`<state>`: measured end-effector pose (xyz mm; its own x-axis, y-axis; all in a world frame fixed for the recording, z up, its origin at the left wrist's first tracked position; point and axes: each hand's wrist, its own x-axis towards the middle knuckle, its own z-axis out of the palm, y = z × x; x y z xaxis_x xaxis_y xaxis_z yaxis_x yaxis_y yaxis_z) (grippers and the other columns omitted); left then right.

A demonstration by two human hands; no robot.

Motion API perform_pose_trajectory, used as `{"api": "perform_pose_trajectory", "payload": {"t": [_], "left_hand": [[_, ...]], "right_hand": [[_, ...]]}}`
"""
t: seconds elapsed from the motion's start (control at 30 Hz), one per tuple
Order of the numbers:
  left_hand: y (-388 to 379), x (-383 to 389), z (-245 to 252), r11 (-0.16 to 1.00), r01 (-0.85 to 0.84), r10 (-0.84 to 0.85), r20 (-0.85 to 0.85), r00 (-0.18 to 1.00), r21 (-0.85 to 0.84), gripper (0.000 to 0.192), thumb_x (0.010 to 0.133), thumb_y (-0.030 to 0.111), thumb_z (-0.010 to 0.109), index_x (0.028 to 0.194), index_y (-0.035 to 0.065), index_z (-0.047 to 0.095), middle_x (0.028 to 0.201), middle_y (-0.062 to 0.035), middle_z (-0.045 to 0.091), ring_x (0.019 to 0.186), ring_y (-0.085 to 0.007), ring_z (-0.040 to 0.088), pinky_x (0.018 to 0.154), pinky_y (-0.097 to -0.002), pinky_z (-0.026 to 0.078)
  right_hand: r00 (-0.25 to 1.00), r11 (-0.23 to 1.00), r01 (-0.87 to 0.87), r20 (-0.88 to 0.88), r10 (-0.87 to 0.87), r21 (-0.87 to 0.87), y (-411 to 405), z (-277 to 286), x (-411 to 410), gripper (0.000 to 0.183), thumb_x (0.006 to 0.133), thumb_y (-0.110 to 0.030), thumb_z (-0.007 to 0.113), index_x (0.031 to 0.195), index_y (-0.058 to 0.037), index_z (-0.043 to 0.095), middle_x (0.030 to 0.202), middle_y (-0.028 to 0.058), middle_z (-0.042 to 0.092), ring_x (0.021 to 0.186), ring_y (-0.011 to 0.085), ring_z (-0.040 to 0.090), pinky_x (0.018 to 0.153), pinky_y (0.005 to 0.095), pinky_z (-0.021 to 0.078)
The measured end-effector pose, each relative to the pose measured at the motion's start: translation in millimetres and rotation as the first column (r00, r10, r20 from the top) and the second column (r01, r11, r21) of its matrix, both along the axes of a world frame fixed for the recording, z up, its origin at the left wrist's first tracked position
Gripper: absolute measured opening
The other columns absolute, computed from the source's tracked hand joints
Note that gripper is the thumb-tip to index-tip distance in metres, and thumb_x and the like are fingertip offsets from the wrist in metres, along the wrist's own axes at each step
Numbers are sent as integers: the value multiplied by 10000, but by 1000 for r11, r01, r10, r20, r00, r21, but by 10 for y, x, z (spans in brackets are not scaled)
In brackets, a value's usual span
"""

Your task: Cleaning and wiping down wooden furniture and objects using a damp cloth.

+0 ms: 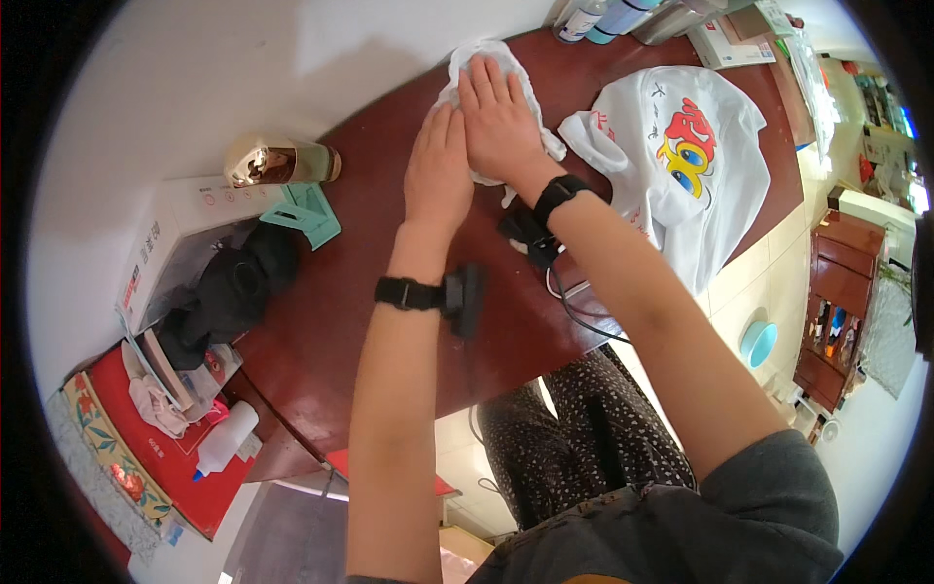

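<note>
Both of my hands lie flat on a wrinkled, flattened white cloth or thin bag [536, 117] near the wall side of the dark red tabletop [350, 314]. My right hand [503, 128] presses on its upper middle, fingers extended and slightly apart. Beside it, my left hand [440, 164] lies with straight fingers against the cloth's left part; its fingertips touch the right hand's edge. Each wrist wears a black strap with a small device. To the right of the hands lies a larger white plastic bag [700, 182] with a red and yellow cartoon print.
At left stand a gold-topped bottle [281, 160], a mint-green stand [310, 215] and a white box [157, 241] with a black item [233, 285]. Bottles [616, 18] line the back edge. Black cables [576, 314] trail off the front. A blue basin [759, 343] sits on the floor.
</note>
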<state>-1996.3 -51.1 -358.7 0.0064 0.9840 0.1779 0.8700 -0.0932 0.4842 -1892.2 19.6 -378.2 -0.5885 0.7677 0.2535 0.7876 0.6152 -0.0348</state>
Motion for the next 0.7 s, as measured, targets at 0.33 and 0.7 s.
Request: {"api": "perform_pose_trajectory", "payload": {"t": [0.33, 0.7], "left_hand": [[-1928, 340, 165, 962, -77, 37, -152, 988, -263, 530, 827, 106, 516, 1308, -44, 349, 1376, -244, 334, 1308, -384, 277, 1074, -416, 254], [-3830, 176, 298, 844, -374, 262, -313, 913, -384, 610, 761, 68, 548, 1313, -57, 321, 1381, -272, 298, 1289, -462, 251, 1045, -536, 228]], "right_hand": [[993, 949, -2, -113, -35, -316, -1868, 196, 254, 559, 883, -266, 390, 1340, 52, 340, 1419, 222, 297, 1334, 337, 255, 1081, 464, 164], [933, 912, -324, -243, 264, -253, -3552, 158, -231, 571, 867, -304, 422, 1334, 21, 365, 1430, 162, 303, 1351, 289, 223, 1101, 419, 152]]}}
